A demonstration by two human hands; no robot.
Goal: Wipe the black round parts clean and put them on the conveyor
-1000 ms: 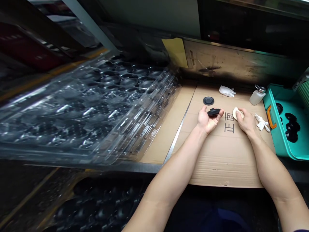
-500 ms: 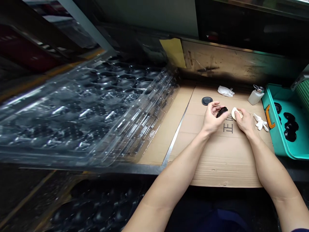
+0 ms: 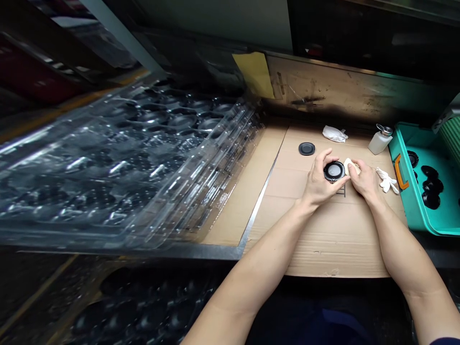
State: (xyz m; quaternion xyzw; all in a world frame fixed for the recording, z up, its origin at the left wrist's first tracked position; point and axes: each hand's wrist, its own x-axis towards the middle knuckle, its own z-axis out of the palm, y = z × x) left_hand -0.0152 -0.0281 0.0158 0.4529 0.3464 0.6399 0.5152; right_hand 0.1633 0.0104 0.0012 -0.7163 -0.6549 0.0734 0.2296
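Observation:
Over the cardboard sheet (image 3: 316, 249), my left hand (image 3: 319, 179) grips a round black part (image 3: 334, 171) by its edge, thumb and fingers on opposite sides. The part is ring-like with a pale grey centre, and its face is tilted up toward me. My right hand (image 3: 363, 178) pinches a white pad (image 3: 350, 165) close to the right edge of that part; whether the two touch I cannot tell. Just beyond my left hand a flat black disc (image 3: 306, 149) lies on the cardboard.
Stacked clear plastic trays (image 3: 187, 201) fill the left. A teal bin (image 3: 413, 203) with an orange handle (image 3: 401, 172) holds several black parts. Near it stand a white pump bottle (image 3: 380, 140) and a crumpled white cloth (image 3: 387, 181); another white wad (image 3: 335, 133) lies further back.
My left hand has turned the black part, so its round face with the grey centre now shows. The white pad in my right hand is now closer to it.

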